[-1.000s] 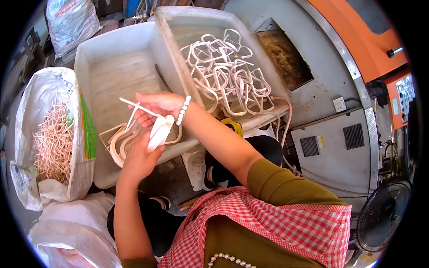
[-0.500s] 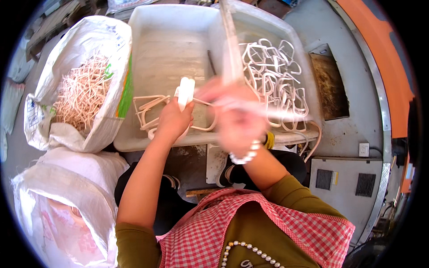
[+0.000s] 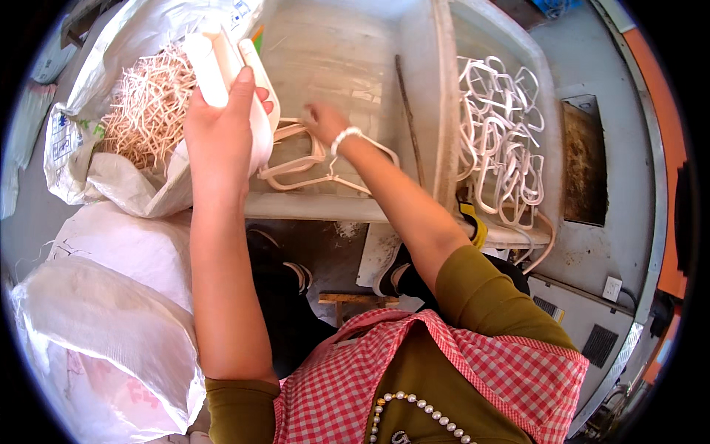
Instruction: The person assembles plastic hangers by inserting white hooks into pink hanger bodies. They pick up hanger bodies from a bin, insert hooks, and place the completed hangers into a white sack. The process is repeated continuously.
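Observation:
My left hand [image 3: 222,133] is raised over the near edge of the white bag, closed around a broad, round-edged white plastic hanger [image 3: 211,66], seen nearly end-on; whether it is one or several stacked together I cannot tell. My right hand [image 3: 328,124], with a white bead bracelet, is low inside the pale tub [image 3: 325,209]. Its fingers are bent and slightly apart, close above pinkish-white plastic hangers [image 3: 296,177] lying at the tub's near side. Nothing shows between those fingers, though their undersides are hidden.
The white woven bag [image 3: 59,174] at the left holds thin pinkish plastic scraps [image 3: 148,111]. At the right, a second tub section [image 3: 543,63] contains several tangled white hangers [image 3: 503,140]. A dark rod [image 3: 408,111] leans along the dividing wall [image 3: 444,96]. A grey machine [image 3: 629,148] stands beyond.
My left hand has risen toward me and left with the white hanger. My right hand has moved left and down into the tub; the blurred pinkish-white piece beside it is gone.

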{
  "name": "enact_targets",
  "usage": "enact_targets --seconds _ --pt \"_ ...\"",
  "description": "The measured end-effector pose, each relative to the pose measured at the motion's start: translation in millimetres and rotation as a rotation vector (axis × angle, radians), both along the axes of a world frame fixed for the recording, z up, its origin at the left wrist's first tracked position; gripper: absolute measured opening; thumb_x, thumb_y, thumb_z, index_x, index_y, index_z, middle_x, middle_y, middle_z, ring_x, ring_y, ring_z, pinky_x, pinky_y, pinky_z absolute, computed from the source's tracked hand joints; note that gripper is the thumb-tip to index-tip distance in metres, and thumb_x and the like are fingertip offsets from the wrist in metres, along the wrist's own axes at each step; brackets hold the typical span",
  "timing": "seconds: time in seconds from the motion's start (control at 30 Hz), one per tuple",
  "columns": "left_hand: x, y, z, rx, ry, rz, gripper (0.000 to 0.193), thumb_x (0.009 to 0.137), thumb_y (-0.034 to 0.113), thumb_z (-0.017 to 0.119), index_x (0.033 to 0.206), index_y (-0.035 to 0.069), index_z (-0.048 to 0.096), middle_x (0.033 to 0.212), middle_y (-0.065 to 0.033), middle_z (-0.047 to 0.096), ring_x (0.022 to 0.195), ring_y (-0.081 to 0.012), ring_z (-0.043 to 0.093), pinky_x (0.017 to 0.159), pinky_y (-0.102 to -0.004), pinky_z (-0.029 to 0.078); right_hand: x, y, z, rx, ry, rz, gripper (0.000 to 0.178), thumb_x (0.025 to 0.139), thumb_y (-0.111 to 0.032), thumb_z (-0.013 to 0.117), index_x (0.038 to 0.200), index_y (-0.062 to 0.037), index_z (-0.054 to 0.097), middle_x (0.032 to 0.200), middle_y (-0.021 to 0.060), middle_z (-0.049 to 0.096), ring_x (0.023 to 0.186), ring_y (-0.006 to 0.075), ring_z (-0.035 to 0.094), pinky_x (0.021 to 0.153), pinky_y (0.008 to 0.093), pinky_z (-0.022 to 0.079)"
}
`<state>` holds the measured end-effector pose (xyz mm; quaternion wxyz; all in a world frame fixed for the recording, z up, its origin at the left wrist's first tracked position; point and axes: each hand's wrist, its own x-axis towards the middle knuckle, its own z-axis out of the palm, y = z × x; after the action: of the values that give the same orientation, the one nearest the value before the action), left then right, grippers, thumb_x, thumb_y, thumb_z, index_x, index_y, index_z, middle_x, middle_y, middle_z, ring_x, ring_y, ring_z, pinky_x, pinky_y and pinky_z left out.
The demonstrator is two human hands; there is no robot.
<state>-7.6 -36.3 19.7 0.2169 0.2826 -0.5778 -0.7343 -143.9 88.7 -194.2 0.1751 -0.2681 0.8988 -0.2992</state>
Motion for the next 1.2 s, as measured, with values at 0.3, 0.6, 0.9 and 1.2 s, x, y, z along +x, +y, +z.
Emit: enact_targets --seconds 0.3,0.6,0.9,1.2 --pt "4.8 -7.3 2.1 0.095 -0.056 -0.017 0.019 0.092 0.015 0.059 0.101 -0.001 0.056 0.076 -0.0058 0.062 0.063 -0.0105 0.059 0.055 -0.0249 0.048 49.4 18.7 -42.6 0.191 -0.113 0.167 0.034 0.085 -0.029 0.058 0.110 -0.0055 0.063 0.097 0.0173 0.067 0.097 0.0337 0.063 0.088 0.0471 0.047" --pt "3.8 12.3 -26.9 0.137 -0.160 -0.187 0.022 0.089 0.014 0.061 0.103 -0.002 0.056 0.082 -0.0072 0.063 0.073 -0.0140 0.059 0.063 -0.0304 0.047 40.0 80.9 167.7 -0.751 -0.817 -0.402 0.022 0.094 -0.025 0.056 0.095 -0.0037 0.052 0.067 0.0010 0.052 0.053 0.0117 0.051 0.050 0.0263 0.045" --pt "9.4 48.4 -18.0 0.732 0.204 -0.451 0.041 0.092 0.017 0.060 0.126 -0.003 0.045 0.111 -0.0168 0.061 0.102 -0.0277 0.061 0.087 -0.0420 0.051 126.1 76.3 183.9 -0.660 -0.033 -0.221 0.024 0.095 -0.022 0.057 0.108 -0.0018 0.055 0.073 0.0026 0.057 0.067 0.0097 0.056 0.061 0.0262 0.046" --pt "20.2 45.8 0.2 0.708 0.178 -0.455 0.032 0.082 0.004 0.070 0.110 -0.002 0.055 0.098 -0.0134 0.063 0.089 -0.0239 0.063 0.077 -0.0377 0.054 27.1 134.3 188.3 -0.617 0.425 -0.575 0.040 0.089 -0.026 0.066 0.117 0.0007 0.057 0.107 0.0091 0.062 0.101 0.0148 0.057 0.089 0.0316 0.046"
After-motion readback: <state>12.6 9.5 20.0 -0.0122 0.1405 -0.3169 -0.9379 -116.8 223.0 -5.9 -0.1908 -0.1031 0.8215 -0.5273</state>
